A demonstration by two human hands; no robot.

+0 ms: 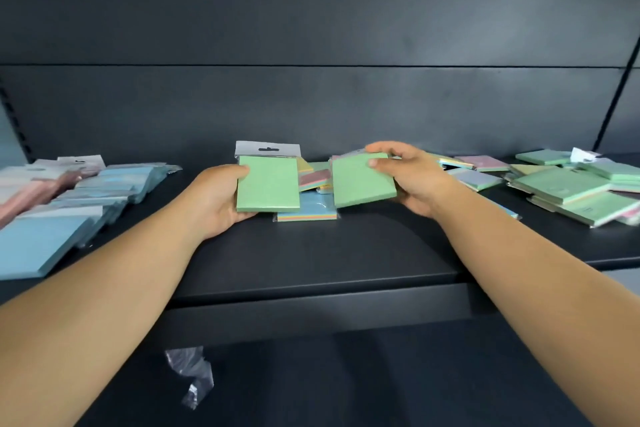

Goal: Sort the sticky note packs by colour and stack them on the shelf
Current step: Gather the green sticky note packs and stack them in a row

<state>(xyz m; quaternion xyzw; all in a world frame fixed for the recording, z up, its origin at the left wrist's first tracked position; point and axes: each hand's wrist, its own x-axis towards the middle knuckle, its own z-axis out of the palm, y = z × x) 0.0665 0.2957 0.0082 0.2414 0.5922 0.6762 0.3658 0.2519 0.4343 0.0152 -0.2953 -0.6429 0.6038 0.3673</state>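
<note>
Gripping one green pack (pixel 267 184) per hand, fingers (pixel 381 163) curled over edges.

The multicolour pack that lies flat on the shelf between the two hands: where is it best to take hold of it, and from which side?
Probably by its near edge, from the front. The multicolour pack lies flat on the shelf, its striped near edge bare and facing the person. Other packs overlap its far part, and the left hand and right hand, each holding a green pack, flank it. A thumb-and-finger grip there seems easiest.

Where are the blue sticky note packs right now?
In the head view, the blue packs lie at the shelf's far left, beside pink packs, left of the left hand.
</note>
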